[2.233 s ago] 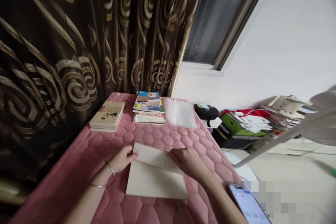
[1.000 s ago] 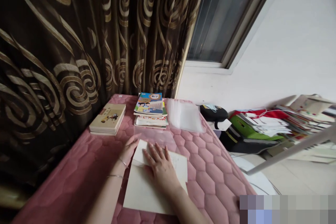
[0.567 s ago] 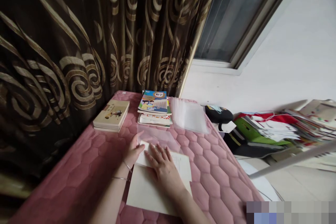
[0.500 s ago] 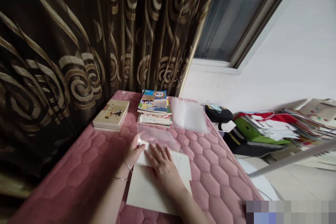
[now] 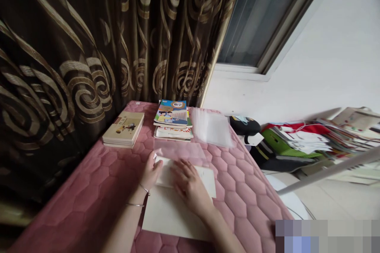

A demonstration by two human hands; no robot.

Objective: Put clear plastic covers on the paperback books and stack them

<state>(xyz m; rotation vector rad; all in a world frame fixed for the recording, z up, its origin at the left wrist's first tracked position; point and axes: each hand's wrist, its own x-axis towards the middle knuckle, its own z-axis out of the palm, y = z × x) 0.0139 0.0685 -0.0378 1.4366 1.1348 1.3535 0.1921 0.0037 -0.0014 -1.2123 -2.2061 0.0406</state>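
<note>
And here, in the near middle of the pink mattress (image 5: 243,201), an open book (image 5: 175,213) is laid flat, its blank cream part nearest the camera, a paler page folded out beyond. Across that page the right hand (image 5: 191,187) is spread, palm down, fingers reaching away and slightly blurred. Just to its left, the page's far-left corner is met by the left hand (image 5: 152,170): the thumb is placed on the paper, the other fingers curled by the edge; whether they are pinched tight cannot be told. The hands are held apart, a strip of page between them. Two thin bracelets (image 5: 135,204) are worn on the left arm.

Right beyond the book, a clear plastic sheet (image 5: 181,150) is stretched out flat, its near-left part crumpled and shining beside the left fingers. Off the mattress's right edge, a pale pole (image 5: 320,174) is slanted across the view.

On to the far end! By the left edge, tan booklets (image 5: 123,126) are neatly stacked. Near the middle of the far edge, textbooks (image 5: 171,113) are piled, a blue illustrated cover on top. Towards the far-right corner, clear sleeves (image 5: 212,128) are fanned out just beside them. Past that corner, a black case (image 5: 245,125) is seen, then a green folder (image 5: 274,142) topped with papers. Behind it all, a patterned brown curtain (image 5: 89,47) is hung.
</note>
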